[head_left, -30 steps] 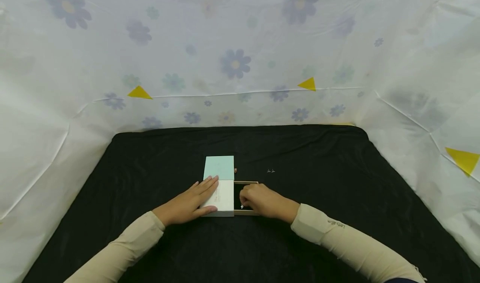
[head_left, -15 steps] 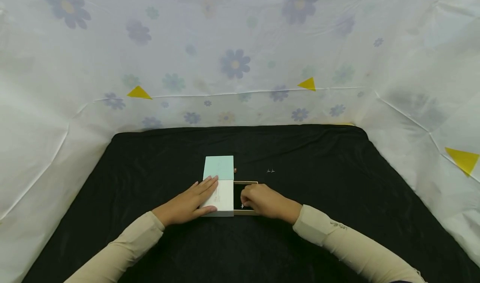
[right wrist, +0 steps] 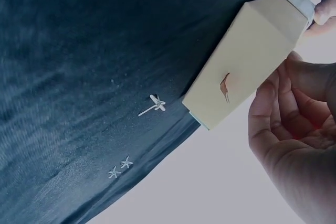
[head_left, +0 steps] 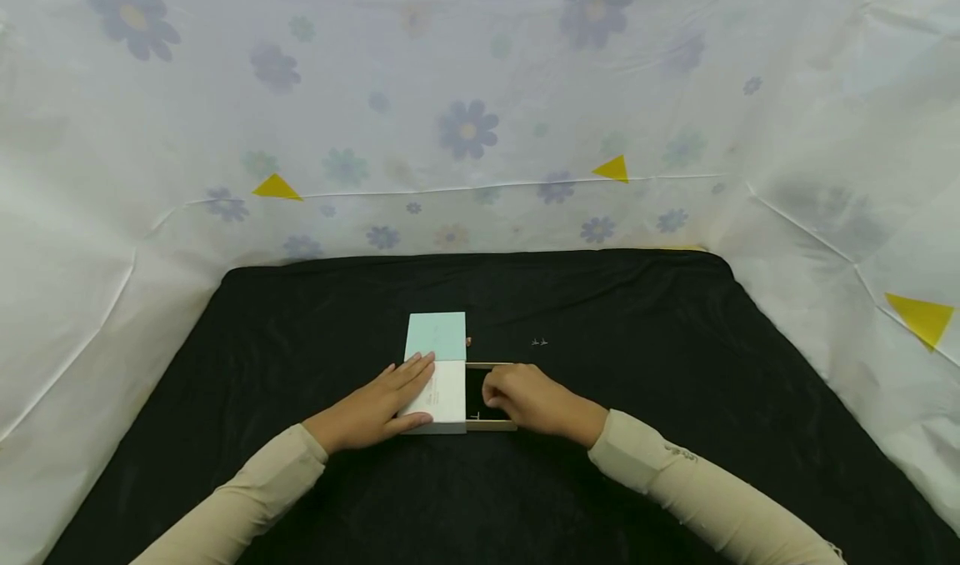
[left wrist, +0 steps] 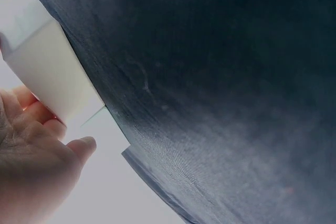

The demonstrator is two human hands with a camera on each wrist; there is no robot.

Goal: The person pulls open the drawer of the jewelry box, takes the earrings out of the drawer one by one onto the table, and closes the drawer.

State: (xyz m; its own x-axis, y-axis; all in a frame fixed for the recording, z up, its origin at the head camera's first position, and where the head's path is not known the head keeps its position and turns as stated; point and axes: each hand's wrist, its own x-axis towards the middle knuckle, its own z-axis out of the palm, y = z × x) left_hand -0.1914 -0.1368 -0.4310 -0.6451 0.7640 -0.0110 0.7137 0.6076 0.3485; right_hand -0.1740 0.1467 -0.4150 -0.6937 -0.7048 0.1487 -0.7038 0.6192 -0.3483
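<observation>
My left hand (head_left: 378,405) lies flat with straight fingers on the white box (head_left: 446,390). A tan-rimmed drawer (head_left: 491,425) with a black inside sticks out of the box's right side. Over the drawer my right hand (head_left: 536,402) has its fingers bent, with the tips dipping inside. A tiny silver piece (head_left: 475,416) shows in the drawer near its front edge, just left of those fingertips. I cannot tell whether they pinch anything. On the drawer's cream end face (right wrist: 247,56) is a copper ribbon tab (right wrist: 224,85) in the right wrist view.
A mint-green panel (head_left: 437,336) adjoins the white box at the back. To the right, two small silver star-shaped pieces (head_left: 539,342) lie on the black cloth (head_left: 637,382). The right wrist view also shows a stemmed silver star (right wrist: 157,103) nearer the box.
The tiny silver piece in the drawer has shifted slightly left and turned, away from my right fingertips. My right hand has moved a little right; my left hand stays put.
</observation>
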